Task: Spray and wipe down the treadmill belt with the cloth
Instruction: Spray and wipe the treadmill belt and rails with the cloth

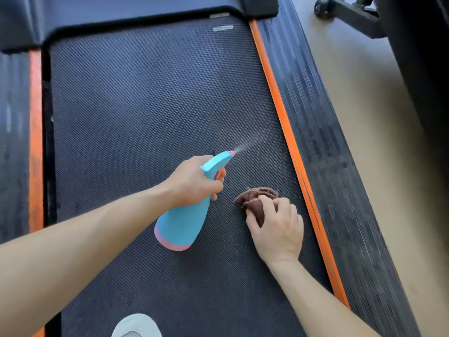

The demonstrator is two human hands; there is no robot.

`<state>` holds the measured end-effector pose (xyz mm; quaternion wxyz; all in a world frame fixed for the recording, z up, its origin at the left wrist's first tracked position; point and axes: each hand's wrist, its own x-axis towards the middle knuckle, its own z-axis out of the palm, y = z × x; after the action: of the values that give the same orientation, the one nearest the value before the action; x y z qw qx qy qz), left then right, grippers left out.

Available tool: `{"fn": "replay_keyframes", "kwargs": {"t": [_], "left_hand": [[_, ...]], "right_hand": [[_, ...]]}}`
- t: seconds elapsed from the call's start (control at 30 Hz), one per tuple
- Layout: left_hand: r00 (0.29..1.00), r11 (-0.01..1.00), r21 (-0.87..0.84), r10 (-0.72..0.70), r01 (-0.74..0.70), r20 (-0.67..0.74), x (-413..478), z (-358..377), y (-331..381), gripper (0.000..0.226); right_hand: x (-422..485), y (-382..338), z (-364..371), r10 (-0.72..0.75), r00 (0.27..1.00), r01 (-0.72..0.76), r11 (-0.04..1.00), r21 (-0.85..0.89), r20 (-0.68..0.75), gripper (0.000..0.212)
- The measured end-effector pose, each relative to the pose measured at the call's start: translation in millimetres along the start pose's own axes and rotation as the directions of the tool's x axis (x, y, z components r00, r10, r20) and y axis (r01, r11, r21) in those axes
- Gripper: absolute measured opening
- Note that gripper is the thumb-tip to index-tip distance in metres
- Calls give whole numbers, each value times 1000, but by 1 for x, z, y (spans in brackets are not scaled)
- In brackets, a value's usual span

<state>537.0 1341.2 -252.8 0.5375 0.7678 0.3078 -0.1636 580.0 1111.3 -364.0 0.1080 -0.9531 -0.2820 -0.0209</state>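
Mist (245, 147) leaves the nozzle of a blue spray bottle (184, 222) with a pink base, gripped at the neck by the left hand (192, 183) above the treadmill belt (145, 105). Just beside it, the right hand (279, 229) clutches a bunched brown cloth (255, 200) against the belt, near the orange strip (279, 110) and ribbed side rail (323, 132). A pale label (222, 28) on the belt is too blurred to read, a grey shoe (136, 327) is cut off by the bottom edge, and a black wheeled frame (349, 10) stands on the tan floor, partly out of view.

textured matt belt (145, 105), frayed cloth (255, 200)
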Motion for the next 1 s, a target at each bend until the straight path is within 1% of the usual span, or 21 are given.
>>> {"fn": "replay_keyframes", "kwargs": {"t": [0.13, 0.2, 0.27, 0.3, 0.37, 0.43, 0.5, 0.53, 0.6, 0.67, 0.73, 0.77, 0.8, 0.87, 0.93, 0.97, 1.0], "left_hand": [[1000, 1000, 0, -28, 28, -6, 2, -1, -6, 15], [999, 999, -16, -41, 41, -20, 3, -5, -10, 26], [997, 997, -50, -56, 53, -53, 3, -10, -13, 32], [996, 996, -64, -58, 54, -71, 3, -14, -14, 34], [991, 995, -74, -71, 63, -113, 5, -21, -17, 34], [984, 994, -90, -80, 66, -158, 7, -31, -17, 43], [977, 990, -120, -93, 71, -190, 8, -41, -15, 55], [974, 990, -123, -98, 74, -203, 8, -45, -14, 55], [969, 990, -115, -101, 77, -226, 8, -52, -11, 42], [965, 992, -94, -100, 79, -242, 7, -59, -8, 36], [965, 992, -82, -109, 92, -240, 6, -63, -8, 35], [964, 991, -90, -114, 95, -241, 4, -64, -8, 34], [964, 990, -110, -113, 88, -242, 3, -65, -9, 30], [965, 987, -142, -104, 71, -240, 4, -64, -12, 27], [967, 989, -125, -106, 78, -233, 4, -61, -17, 30], [968, 990, -110, -107, 84, -226, 3, -59, -20, 32], [970, 991, -95, -108, 89, -217, 2, -58, -21, 35]], "right_hand": [[32, -3, 2, -26, 999, 26, 1000, -7, -46, 38], [77, -13, 11, -33, 997, 30, 999, -43, -72, 37], [141, -28, 21, -59, 993, 52, 996, -70, -99, 37], [173, -35, 25, -77, 993, 70, 994, -87, -86, 39], [224, -46, 29, -124, 992, 121, 985, -120, -17, 42], [253, -49, 33, -162, 987, 163, 979, -122, 17, 43], [257, -51, 33, -170, 985, 167, 979, -116, -18, 42], [250, -51, 30, -161, 986, 157, 981, -117, -31, 41], [219, -43, 22, -143, 989, 137, 983, -123, -47, 37], [166, -22, 12, -149, 988, 143, 980, -136, -33, 33], [127, -3, 4, -209, 978, 203, 962, -182, -11, 32], [123, 4, 4, -240, 971, 236, 949, -212, 3, 31], [130, 5, 6, -257, 966, 252, 938, -240, 9, 31], [157, -2, 13, -240, 971, 229, 932, -280, -7, 32], [193, -17, 18, -213, 976, 192, 946, -263, -54, 33], [213, -26, 19, -185, 981, 165, 957, -238, -61, 34], [231, -35, 19, -144, 989, 132, 966, -224, -38, 36]]}}
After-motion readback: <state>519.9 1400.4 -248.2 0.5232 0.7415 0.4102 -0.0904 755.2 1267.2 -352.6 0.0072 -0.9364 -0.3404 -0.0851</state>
